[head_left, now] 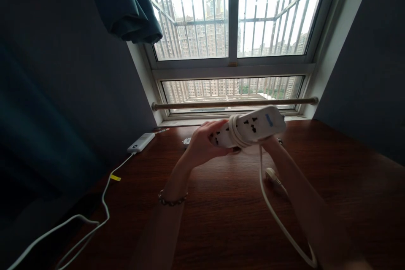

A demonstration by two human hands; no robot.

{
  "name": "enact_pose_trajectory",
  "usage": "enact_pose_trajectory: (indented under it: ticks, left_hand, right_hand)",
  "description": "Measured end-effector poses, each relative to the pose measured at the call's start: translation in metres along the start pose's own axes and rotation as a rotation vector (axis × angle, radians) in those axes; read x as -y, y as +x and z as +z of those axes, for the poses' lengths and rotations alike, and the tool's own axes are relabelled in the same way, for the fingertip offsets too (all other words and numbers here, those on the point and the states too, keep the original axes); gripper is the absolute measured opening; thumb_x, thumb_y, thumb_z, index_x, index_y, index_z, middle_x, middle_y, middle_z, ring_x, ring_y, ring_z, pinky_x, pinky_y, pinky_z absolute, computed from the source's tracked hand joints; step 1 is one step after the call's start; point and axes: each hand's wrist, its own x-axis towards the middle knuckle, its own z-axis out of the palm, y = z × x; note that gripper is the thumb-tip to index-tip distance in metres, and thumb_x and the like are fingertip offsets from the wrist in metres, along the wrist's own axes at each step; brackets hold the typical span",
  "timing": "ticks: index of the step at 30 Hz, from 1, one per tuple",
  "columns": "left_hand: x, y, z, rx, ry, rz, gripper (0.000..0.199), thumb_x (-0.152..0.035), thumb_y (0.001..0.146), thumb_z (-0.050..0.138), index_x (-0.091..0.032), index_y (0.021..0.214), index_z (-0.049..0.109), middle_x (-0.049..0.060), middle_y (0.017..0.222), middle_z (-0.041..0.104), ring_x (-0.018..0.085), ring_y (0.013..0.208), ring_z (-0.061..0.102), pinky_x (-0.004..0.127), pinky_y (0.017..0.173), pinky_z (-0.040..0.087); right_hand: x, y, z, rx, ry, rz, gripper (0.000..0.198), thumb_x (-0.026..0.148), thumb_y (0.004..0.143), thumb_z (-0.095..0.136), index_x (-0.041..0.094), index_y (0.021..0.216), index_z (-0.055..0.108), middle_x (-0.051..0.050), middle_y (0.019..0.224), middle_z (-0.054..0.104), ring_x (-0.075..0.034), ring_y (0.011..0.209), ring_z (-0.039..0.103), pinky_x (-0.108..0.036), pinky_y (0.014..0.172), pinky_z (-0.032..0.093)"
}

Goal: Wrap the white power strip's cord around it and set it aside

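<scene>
White plastic power strip point(249, 128) with dark socket holes, held in the air above dark reddish wooden desk point(332, 168), just in front of the window sill. Left hand point(202, 141) closed around the strip's left end, fingers curled over the socket face. Right hand point(268, 142) mostly hidden beneath the right half; grip there cannot be told. Several turns of white flat cord point(236, 131) wrapped around the middle; the remainder hanging down to the desk and looping toward the lower right.

Long axis nearly horizontal, left to right, right end tilted slightly upward; socket face turned toward the camera.

Risks, as judged: loose cord snagging on the desk and pulling the turns off; strip slipping from the one-ended hold. White power bank point(141, 142) with its cable at left, well apart.
</scene>
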Motion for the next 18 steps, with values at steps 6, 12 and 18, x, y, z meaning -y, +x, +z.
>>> enact_pose_trajectory:
  ticks: [6, 12, 18]
  left_hand:
    - [0.004, 0.005, 0.009, -0.229, 0.268, -0.256, 0.058, -0.039, 0.065, 0.068, -0.021, 0.118, 0.054, 0.004, 0.104, 0.065, 0.023, 0.095, 0.059, 0.033, 0.081, 0.046]
    - [0.013, 0.004, 0.008, -0.364, 0.77, -0.33, 0.056, -0.037, 0.071, 0.062, -0.018, 0.123, 0.051, 0.01, 0.116, 0.061, 0.029, 0.101, 0.056, 0.037, 0.086, 0.042]
    - [0.028, 0.0, 0.012, -0.29, 0.947, -0.329, 0.055, -0.027, 0.074, 0.058, -0.018, 0.127, 0.049, 0.01, 0.121, 0.058, 0.031, 0.1, 0.052, 0.04, 0.082, 0.042]
  right_hand:
    - [-0.013, -0.01, 0.035, -0.141, 0.001, 0.189, 0.026, 0.036, 0.067, 0.07, 0.014, 0.074, 0.057, 0.01, 0.044, 0.037, -0.004, 0.035, 0.033, -0.015, 0.033, 0.025]
    - [0.007, -0.024, 0.053, 0.161, -0.256, 0.52, 0.02, 0.028, 0.069, 0.066, 0.013, 0.075, 0.055, 0.005, 0.051, 0.048, -0.004, 0.038, 0.041, -0.014, 0.033, 0.028]
    - [0.049, -0.047, 0.058, 0.49, -0.321, 0.495, 0.03, 0.028, 0.067, 0.07, 0.012, 0.091, 0.064, 0.005, 0.056, 0.049, -0.006, 0.046, 0.046, -0.017, 0.04, 0.04]
